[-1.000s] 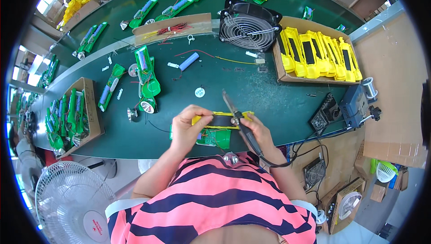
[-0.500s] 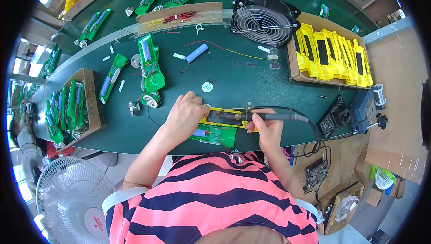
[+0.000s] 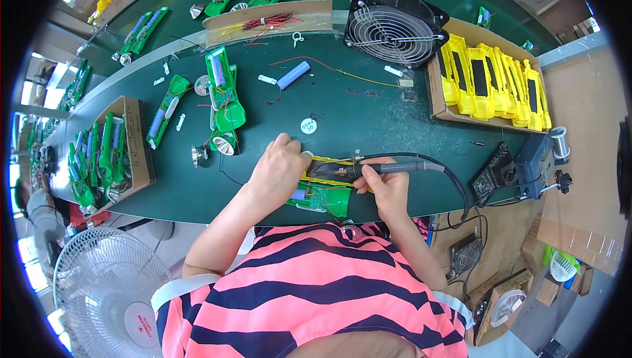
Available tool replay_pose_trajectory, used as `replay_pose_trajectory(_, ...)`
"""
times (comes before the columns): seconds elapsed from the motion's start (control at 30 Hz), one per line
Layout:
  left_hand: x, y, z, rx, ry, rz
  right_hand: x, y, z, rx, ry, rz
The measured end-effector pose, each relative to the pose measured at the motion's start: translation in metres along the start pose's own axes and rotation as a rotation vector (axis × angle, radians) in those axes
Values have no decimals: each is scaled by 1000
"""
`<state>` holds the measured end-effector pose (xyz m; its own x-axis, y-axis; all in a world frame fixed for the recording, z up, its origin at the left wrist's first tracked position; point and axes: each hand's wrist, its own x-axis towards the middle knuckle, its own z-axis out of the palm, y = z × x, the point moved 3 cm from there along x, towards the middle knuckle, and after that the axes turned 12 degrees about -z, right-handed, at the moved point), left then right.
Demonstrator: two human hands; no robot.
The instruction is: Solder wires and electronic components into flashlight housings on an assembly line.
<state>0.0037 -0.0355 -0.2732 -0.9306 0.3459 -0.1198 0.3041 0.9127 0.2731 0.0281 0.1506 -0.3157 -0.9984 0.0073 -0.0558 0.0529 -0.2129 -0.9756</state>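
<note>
My left hand is closed at the left end of a yellow flashlight casing; its curled fingers hide exactly how they grip. In my right hand is a soldering iron with a black cable, its tip pointing left over the dark panel inside the casing. My right fingers also rest near the casing's right end. Right below it, at the table's near edge, lies an open green flashlight shell with a blue battery and thin red wires.
Left of my hands are open green flashlights and a carton of more. Ahead lie a loose blue battery, a round sticker and wires. A black fan, a carton of yellow casings and a soldering station stand right.
The soldering iron and my right hand have moved a little left over the casing. My left hand stays at the casing's left end. The whole view has shifted slightly.
</note>
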Motion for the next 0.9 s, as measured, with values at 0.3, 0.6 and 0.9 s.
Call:
replay_pose_trajectory(0.3, -1, 1, 3, 58, 18, 1, -1, 1, -2, 7, -35, -3)
replay_pose_trajectory(0.6, -1, 4, 2, 61, 26, 22, -22, -39, -19, -221, 57, -479)
replay_pose_trajectory(0.9, -1, 7, 2, 98, 63, 4, -30, -36, -32, -954, -171, -661)
